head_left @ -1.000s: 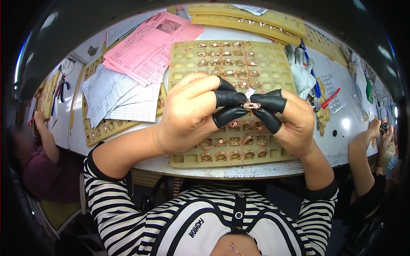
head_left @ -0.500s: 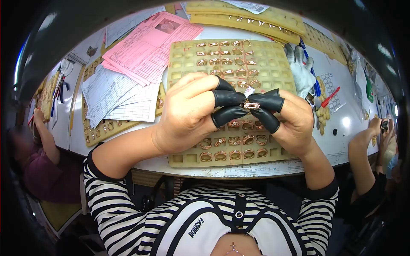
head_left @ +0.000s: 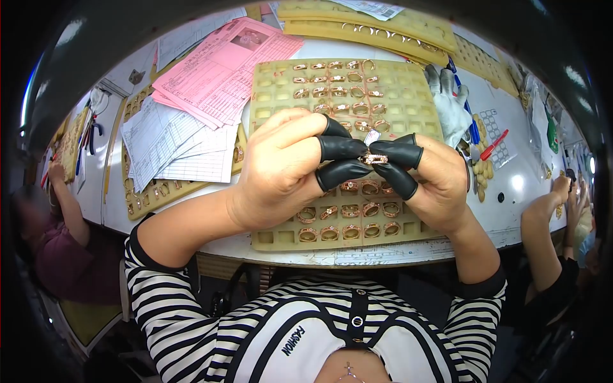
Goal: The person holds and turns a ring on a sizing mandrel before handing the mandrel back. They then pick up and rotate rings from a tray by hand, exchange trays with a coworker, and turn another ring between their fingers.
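Between my fingertips, above the tray, is a rose-gold ring [head_left: 375, 159] set with small stones. My left hand [head_left: 290, 163], in black finger cots, pinches the ring from the left. From the right, my right hand [head_left: 431, 175] pinches it too, also wearing black finger cots. A small white tag [head_left: 371, 137] shows just above the ring; whether it is tied on I cannot tell. Below my hands lies a pale yellow slotted tray [head_left: 418, 96] with rows of rose-gold rings [head_left: 350, 210]. My hands hide the tray's middle rows.
Pink printed sheets [head_left: 211, 70] and white forms [head_left: 172, 140] overlap another ring tray [head_left: 143, 201] on the left. A grey-white glove [head_left: 450, 105], a red pen [head_left: 495, 145] and tan finger cots [head_left: 480, 172] lie right. More trays [head_left: 377, 38] stand behind. Co-workers sit on both sides.
The ring has turned slightly between my fingertips. My hands have hardly moved. At the right edge, a co-worker's hands have shifted a little.
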